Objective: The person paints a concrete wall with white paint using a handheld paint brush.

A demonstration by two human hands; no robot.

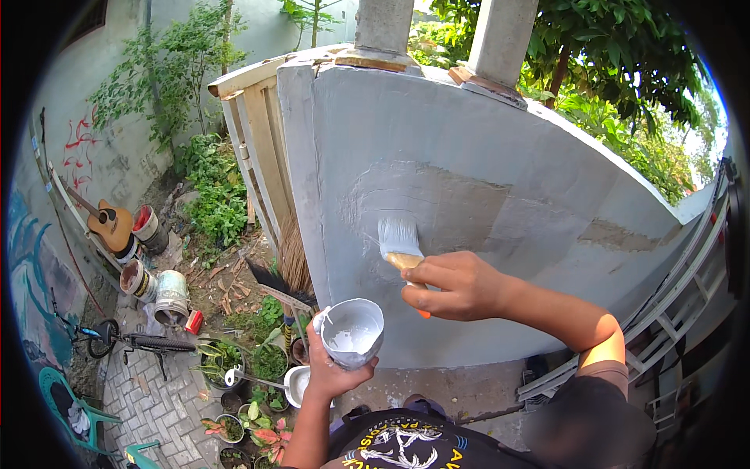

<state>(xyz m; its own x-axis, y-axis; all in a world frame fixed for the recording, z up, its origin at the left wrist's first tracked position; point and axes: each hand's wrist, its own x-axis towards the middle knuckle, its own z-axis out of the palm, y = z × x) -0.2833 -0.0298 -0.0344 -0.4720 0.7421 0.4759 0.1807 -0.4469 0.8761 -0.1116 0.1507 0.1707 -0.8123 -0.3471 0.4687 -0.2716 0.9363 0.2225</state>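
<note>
The fingers [426,275] of the right hand [462,291] are closed around the handle of a paintbrush [400,237], with an orange bit showing below the grip. Its pale, paint-coated bristles point up and appear to lie against the wall [351,117], nearer the wall's left edge than its right, about midway between upper and lower edges. The left hand [334,371] is curled around a cup [356,361], which is tilted so that its mouth faces the viewer; light grey paint [351,341] coats its inside. In the view, the cup overlaps the wall's lower left corner, below and left of the brush.

A rough, darker patch [457,205] spreads right of the bristles, and a smaller brownish one [617,235] sits towards the wall's right edge. Two pillars [383,31] stand on the upper edge.

Beyond the left edge are a straw broom [294,258] and a black-bristled broom [275,286], with potted plants [268,363] below them. Farther left, a guitar [112,227] leans beside several buckets [171,291], and a bicycle [148,341] is near the paving [148,379].
</note>
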